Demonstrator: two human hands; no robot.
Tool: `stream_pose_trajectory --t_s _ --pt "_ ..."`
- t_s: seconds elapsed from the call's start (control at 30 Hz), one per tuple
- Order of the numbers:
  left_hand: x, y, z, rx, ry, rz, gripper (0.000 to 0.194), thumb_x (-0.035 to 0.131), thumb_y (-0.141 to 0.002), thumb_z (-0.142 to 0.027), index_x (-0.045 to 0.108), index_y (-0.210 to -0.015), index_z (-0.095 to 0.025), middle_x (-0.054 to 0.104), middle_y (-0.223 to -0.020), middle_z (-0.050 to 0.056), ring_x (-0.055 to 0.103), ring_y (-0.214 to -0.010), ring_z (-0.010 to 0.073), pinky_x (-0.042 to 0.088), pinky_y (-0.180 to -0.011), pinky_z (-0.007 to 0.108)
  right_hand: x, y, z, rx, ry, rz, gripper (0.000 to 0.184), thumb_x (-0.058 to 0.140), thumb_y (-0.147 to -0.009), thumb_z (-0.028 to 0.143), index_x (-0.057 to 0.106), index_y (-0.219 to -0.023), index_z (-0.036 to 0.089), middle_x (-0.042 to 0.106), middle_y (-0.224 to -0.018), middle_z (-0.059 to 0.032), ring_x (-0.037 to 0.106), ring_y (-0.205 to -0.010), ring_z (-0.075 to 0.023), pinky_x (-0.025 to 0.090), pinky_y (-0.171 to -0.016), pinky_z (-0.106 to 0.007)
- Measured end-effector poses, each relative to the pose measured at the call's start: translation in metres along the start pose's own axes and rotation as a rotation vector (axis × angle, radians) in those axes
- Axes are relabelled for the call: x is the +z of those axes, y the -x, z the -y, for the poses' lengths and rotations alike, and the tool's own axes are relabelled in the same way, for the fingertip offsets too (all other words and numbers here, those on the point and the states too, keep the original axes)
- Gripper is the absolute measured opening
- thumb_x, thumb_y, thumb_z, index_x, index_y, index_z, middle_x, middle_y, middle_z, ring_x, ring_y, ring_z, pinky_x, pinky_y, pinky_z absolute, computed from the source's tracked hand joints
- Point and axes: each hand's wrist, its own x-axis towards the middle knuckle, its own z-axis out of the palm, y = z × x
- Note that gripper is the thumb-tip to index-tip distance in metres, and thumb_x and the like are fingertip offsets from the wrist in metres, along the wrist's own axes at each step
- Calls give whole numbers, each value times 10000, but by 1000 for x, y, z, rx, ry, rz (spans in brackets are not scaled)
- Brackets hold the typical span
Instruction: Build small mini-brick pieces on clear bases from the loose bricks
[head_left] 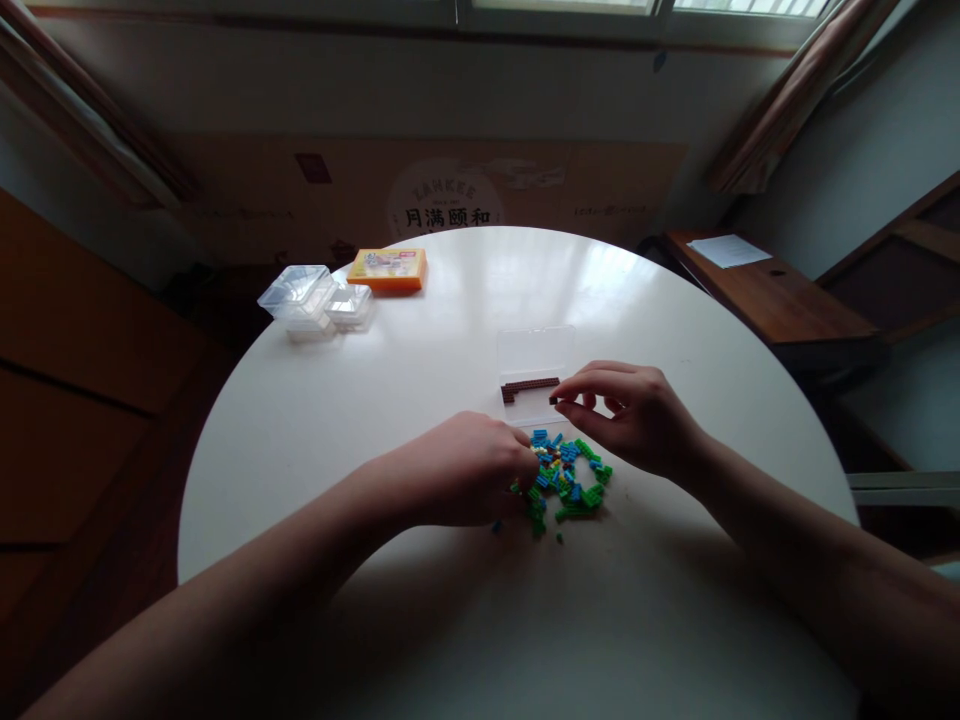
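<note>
A loose pile of small building bricks (568,460), mostly green and blue with some yellow, lies on the table. Behind it stands a clear plastic box (535,345) with its lid raised. Dark brown bricks (531,384) sit inside in a row. My right hand (634,408) pinches a small dark brick (553,401) between thumb and forefinger, at the right side of the box. My left hand (480,468) reaches to the left side of the pile, its fingers curled down; its fingertips are hidden, and so is anything between them.
The round white table (300,450) carries stacked clear plastic boxes (304,300) at the back left. Beside these lies an orange box (388,270). Beyond the table's right edge is a brown wooden desk (780,300) with white paper (729,251) on it.
</note>
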Motion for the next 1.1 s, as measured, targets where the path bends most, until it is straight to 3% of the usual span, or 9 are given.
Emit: stream_pose_trajectory --t_s 0.43,0.8,1.1 --pt "4 -4 -2 31 -47 22 72 644 -785 -142 638 -726 -185 675 -739 4 585 -619 136 342 -541 254 1 0 -1 -2 3 10 92 653 -849 202 722 -908 190 672 -776 -9 552 -633 -94 429 -568 -231" --pt "-8 3 2 10 109 -18 133 605 -825 -108 669 -751 -198 672 -782 -17 555 -618 92 381 -582 212 -2 -1 -1 4 9 0 75 652 -855 193 716 -894 186 667 -766 -1 544 -622 -85 434 -566 -225" --pt "-1 -1 1 57 95 15 90 658 -821 -148 707 -836 -223 708 -823 1 620 -693 135 401 -605 227 -1 -1 -1 22 21 -3 72 658 -846 189 719 -885 188 667 -759 2 542 -618 -84 433 -570 -226"
